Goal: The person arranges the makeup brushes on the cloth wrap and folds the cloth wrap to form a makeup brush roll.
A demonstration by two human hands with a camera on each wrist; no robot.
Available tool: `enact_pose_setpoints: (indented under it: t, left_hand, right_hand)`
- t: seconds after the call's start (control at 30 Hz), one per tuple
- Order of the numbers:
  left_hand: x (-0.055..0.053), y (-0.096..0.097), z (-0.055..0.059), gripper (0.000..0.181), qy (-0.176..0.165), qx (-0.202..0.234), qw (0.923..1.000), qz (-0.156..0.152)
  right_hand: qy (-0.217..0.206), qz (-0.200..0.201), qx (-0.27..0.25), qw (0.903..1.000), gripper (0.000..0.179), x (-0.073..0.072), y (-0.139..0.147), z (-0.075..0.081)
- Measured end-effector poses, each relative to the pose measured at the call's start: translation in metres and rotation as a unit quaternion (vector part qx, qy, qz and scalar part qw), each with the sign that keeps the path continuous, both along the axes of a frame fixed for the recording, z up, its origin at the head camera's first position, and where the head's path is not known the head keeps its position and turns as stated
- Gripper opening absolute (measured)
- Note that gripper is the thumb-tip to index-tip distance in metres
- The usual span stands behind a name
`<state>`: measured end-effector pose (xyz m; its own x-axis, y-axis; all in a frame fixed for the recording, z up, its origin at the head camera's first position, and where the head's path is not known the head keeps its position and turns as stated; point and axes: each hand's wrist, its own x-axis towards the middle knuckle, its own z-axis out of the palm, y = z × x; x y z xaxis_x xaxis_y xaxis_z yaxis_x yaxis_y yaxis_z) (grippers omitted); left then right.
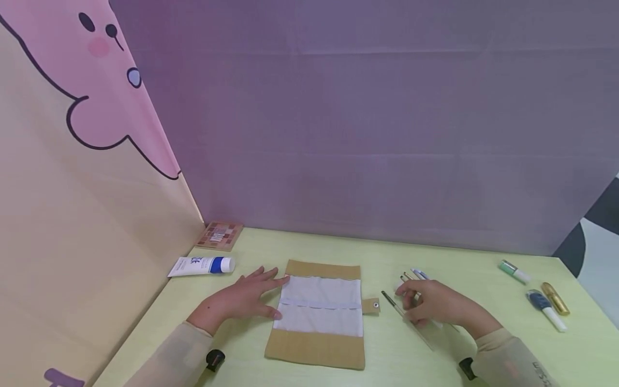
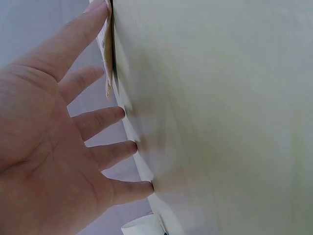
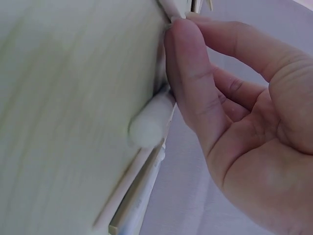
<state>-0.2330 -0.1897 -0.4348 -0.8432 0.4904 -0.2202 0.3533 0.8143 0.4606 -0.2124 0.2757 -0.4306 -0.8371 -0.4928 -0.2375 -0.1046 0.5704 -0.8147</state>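
An unrolled tan fabric roll-up pouch (image 1: 314,349) with a white pocketed inside lies flat, its snap tab (image 1: 371,306) pointing right. My left hand (image 1: 249,298) is spread at its left edge, thumb and forefinger touching the cloth; the left wrist view shows the palm (image 2: 44,161) and straight fingers. Right of the pouch, my right hand (image 1: 437,306) pinches a slim, pale-handled makeup brush (image 1: 393,302) lying slanted on the table. In the right wrist view, the thumb and forefinger of the hand (image 3: 244,112) meet on a pale, thin piece. More slim sticks (image 1: 419,274) lie partly hidden behind the hand.
At the back left are a checkered palette (image 1: 220,236) and a white tube (image 1: 198,265) with a blue band. A green-and-white bottle (image 1: 514,272), a dark-blue-and-white bottle (image 1: 546,310) and a gold tube (image 1: 556,299) lie at the right. Curtains border the table's back and left.
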Motion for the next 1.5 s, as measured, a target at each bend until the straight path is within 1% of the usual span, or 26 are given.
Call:
enact_pose_setpoints:
  t: [0.23,0.5,0.63,0.8,0.93,1.17,1.33,1.5]
  left_hand:
    - [0.0,0.0,0.001,0.087,0.001,-0.002,1.0,0.002]
    - [-0.001,-0.001,0.0,0.085,0.005,-0.005,1.0,-0.002]
    - [0.0,0.0,0.001,0.084,-0.001,-0.005,1.0,-0.002]
    - [0.0,0.001,0.002,0.084,-0.008,-0.006,0.9999,0.002]
    - [0.0,0.001,0.003,0.083,-0.008,-0.008,0.9999,0.005]
    - [0.0,0.004,0.001,0.084,-0.006,-0.011,0.9999,0.005]
    - [0.002,0.004,0.001,0.084,-0.008,-0.01,0.9999,0.01]
    - [0.002,0.004,0.003,0.084,-0.009,-0.012,0.9998,0.011]
  right_hand:
    - [0.001,0.009,0.0,1.0,0.048,-0.001,-0.002,0.0]
    - [-0.011,0.015,0.007,0.9998,0.047,-0.002,-0.006,0.004]
    - [-0.001,0.019,0.017,0.9997,0.044,-0.002,-0.01,0.003]
    - [0.025,0.003,0.055,0.9982,0.044,0.0,-0.015,0.002]
    - [0.034,-0.012,0.077,0.9964,0.044,0.001,-0.021,0.003]
    - [0.056,-0.024,0.119,0.9911,0.041,0.006,-0.032,0.004]
    - [0.059,-0.047,0.131,0.9885,0.04,0.006,-0.04,0.002]
    - [0.075,-0.047,0.152,0.9845,0.04,0.007,-0.043,0.003]
